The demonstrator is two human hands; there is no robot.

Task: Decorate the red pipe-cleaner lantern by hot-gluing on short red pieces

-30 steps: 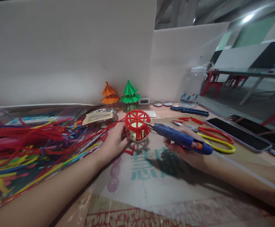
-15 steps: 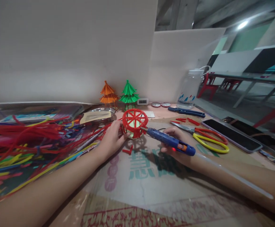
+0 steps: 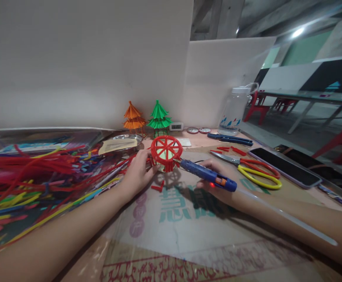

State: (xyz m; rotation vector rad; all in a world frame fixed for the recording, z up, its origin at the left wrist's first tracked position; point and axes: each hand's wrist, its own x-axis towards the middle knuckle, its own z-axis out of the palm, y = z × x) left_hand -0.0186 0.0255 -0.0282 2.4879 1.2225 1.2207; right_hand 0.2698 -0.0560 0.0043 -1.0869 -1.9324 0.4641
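Note:
My left hand [image 3: 140, 168] grips the left side of a red wheel-shaped pipe-cleaner frame [image 3: 167, 145], which has spokes on top and short red pieces hanging from its rim. In my right hand [image 3: 215, 178] is a blue hot glue gun [image 3: 208, 174], a small red light glowing on it. Its nozzle meets the frame's near right rim, and a long clear glue stick [image 3: 291, 217] sticks out of its back over my right forearm. Small cut red pieces [image 3: 158, 186] lie on the board just below the frame.
Loose coloured pipe cleaners [image 3: 35, 176] heap at left beside a metal dish [image 3: 126, 143]. Orange [image 3: 133, 116] and green [image 3: 159, 116] trees stand behind. At right lie scissors [image 3: 259, 176], pliers [image 3: 230, 139] and a phone [image 3: 285, 167]; a water bottle [image 3: 232, 113] stands behind them.
The glue gun's nozzle has moved slightly left along the frame's rim, its body tilting a little. The whole view has shifted slightly. Both hands keep their holds.

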